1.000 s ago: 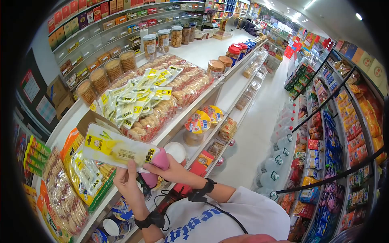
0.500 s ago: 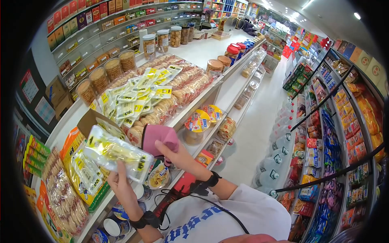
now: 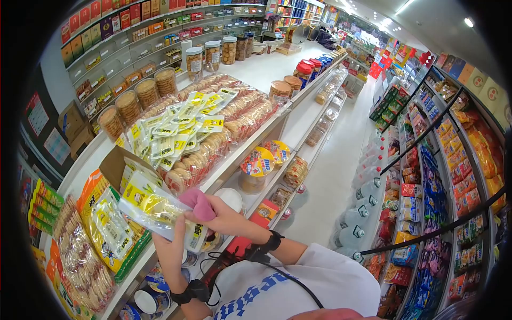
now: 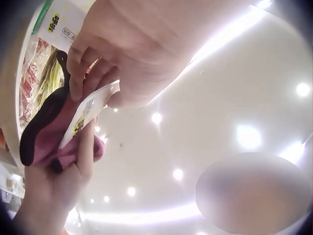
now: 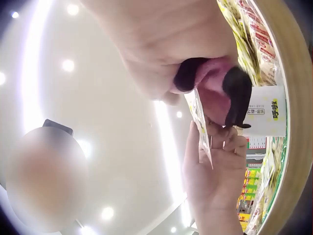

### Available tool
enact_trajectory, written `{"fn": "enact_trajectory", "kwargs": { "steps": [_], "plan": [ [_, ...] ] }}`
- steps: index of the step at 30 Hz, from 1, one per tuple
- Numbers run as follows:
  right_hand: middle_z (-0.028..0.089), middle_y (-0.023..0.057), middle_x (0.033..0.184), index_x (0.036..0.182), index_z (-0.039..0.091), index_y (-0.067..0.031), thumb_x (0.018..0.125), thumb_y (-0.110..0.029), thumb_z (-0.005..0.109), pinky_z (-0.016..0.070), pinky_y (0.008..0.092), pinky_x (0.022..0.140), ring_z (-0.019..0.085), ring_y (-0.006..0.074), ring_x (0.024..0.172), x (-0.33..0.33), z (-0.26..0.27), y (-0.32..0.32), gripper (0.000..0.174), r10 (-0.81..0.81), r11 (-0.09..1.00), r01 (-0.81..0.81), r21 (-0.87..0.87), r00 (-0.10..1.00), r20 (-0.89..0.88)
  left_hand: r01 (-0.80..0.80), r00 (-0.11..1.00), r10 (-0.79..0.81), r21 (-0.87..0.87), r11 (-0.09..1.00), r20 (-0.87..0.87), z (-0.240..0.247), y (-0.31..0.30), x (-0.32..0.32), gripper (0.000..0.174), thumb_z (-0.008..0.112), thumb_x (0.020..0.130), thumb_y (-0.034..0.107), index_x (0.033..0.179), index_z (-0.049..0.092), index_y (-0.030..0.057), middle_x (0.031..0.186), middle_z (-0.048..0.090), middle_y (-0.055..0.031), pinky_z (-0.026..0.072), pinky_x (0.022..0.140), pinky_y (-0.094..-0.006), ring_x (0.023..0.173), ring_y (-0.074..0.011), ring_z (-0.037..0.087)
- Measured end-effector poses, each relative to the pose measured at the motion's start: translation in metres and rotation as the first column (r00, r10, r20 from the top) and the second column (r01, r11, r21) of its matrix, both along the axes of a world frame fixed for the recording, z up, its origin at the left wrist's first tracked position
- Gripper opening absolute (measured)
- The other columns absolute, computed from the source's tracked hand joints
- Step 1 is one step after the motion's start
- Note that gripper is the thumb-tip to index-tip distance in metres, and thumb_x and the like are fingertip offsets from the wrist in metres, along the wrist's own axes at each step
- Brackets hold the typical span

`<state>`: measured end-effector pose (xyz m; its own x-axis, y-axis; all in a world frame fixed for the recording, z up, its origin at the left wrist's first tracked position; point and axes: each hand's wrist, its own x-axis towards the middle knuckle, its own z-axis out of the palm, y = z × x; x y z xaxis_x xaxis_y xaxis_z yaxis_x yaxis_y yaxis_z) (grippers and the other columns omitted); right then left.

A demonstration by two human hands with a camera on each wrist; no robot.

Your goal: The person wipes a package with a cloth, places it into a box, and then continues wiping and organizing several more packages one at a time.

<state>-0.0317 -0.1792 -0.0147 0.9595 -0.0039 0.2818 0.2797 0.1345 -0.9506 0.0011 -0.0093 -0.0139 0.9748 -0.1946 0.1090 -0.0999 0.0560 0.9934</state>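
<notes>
My left hand (image 3: 172, 250) grips a flat yellow-and-clear snack packet (image 3: 149, 201) by its lower edge, thumb on the upper face. In my right hand (image 3: 226, 214) is a pink cloth (image 3: 194, 205), bunched against the packet's right part. The left wrist view shows the cloth (image 4: 80, 147) with a black border, folded around the packet's end (image 4: 90, 110) from beneath. From the right wrist, the packet (image 5: 199, 122) appears edge-on, between the left hand's (image 5: 215, 169) thumb and fingers. An open carton (image 3: 112, 162) with similar packets stands just behind the packet.
A heap of similar packets (image 3: 170, 133) lies on bagged round biscuits (image 3: 234, 128) along the counter. More packets rest on a large yellow bag (image 3: 109, 248) at the left. Cup noodles (image 3: 256, 168) stand on the shelf below. Across the aisle are water bottles (image 3: 352, 234) and stocked shelves.
The cloth spread out at the packet's right end half a second ago, and is now bunched nearer the packet's middle. The packet has tilted, its right end dropping towards my body.
</notes>
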Motion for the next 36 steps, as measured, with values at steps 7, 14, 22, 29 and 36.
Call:
{"fn": "enact_trajectory", "kwargs": {
  "steps": [7, 14, 22, 29, 36],
  "plan": [
    [0.065, 0.0074, 0.121, 0.133, 0.054, 0.0036, 0.100, -0.026, 0.068, 0.0486, 0.0288, 0.095, 0.058, 0.0116, 0.108, 0.003, -0.011, -0.003, 0.046, -0.166, 0.972, 0.184, 0.147, 0.978, -0.124, 0.013, 1.000, -0.013, -0.013, 1.000, 0.002, -0.008, 0.009, 0.001, 0.045, 0.076, 0.093, 0.013, 0.128, 0.057, -0.0060, 0.120, 0.066, -0.0132, 0.0501, 0.094, -0.0328, 0.106, -0.0182, 0.064],
    [0.051, 0.0161, 0.147, 0.155, 0.031, 0.0022, 0.100, -0.012, 0.062, 0.0399, 0.0334, 0.110, 0.050, 0.0192, 0.133, -0.018, 0.021, 0.009, 0.065, -0.049, 0.981, 0.064, -0.182, 0.995, 0.085, 0.199, 0.960, -0.222, 0.141, 0.970, 0.171, -0.053, 0.007, 0.000, 0.049, 0.076, 0.093, 0.015, 0.132, 0.055, -0.0062, 0.130, 0.062, -0.0154, 0.0477, 0.099, -0.0366, 0.117, -0.0229, 0.060],
    [0.019, 0.0217, 0.167, 0.160, 0.026, -0.0020, 0.097, -0.016, 0.059, 0.0144, 0.0453, 0.125, 0.018, 0.0316, 0.155, -0.007, 0.002, 0.024, 0.072, -0.141, 0.865, 0.302, -0.400, 0.912, 0.385, 0.104, 0.990, -0.118, -0.168, 0.980, -0.073, -0.019, -0.016, -0.007, 0.055, 0.047, 0.110, 0.034, 0.149, 0.040, -0.0049, 0.145, 0.050, -0.0147, 0.0410, 0.107, -0.0338, 0.128, -0.0183, 0.050],
    [0.036, 0.0183, 0.159, 0.150, 0.045, -0.0042, 0.092, -0.021, 0.064, 0.0146, 0.0522, 0.124, 0.025, 0.0411, 0.151, 0.000, 0.019, 0.014, 0.062, -0.090, 0.748, 0.413, -0.519, 0.839, 0.537, 0.278, 0.957, -0.285, -0.110, 0.954, -0.051, -0.037, -0.001, -0.004, 0.048, 0.045, 0.111, 0.033, 0.143, 0.048, -0.0036, 0.125, 0.059, -0.0111, 0.0433, 0.098, -0.0304, 0.113, -0.0153, 0.054],
    [0.065, 0.0101, 0.116, 0.126, 0.068, -0.0107, 0.093, -0.021, 0.065, 0.0314, 0.0495, 0.117, 0.057, 0.0302, 0.117, 0.010, 0.011, -0.013, 0.035, 0.014, 0.742, 0.111, -0.661, 0.984, 0.180, 0.356, 0.935, -0.353, 0.144, 0.923, -0.047, -0.029, 0.002, 0.000, 0.037, 0.048, 0.109, 0.028, 0.126, 0.057, -0.0036, 0.114, 0.062, -0.0070, 0.0437, 0.094, -0.0295, 0.106, -0.0144, 0.057]
  ]
}}
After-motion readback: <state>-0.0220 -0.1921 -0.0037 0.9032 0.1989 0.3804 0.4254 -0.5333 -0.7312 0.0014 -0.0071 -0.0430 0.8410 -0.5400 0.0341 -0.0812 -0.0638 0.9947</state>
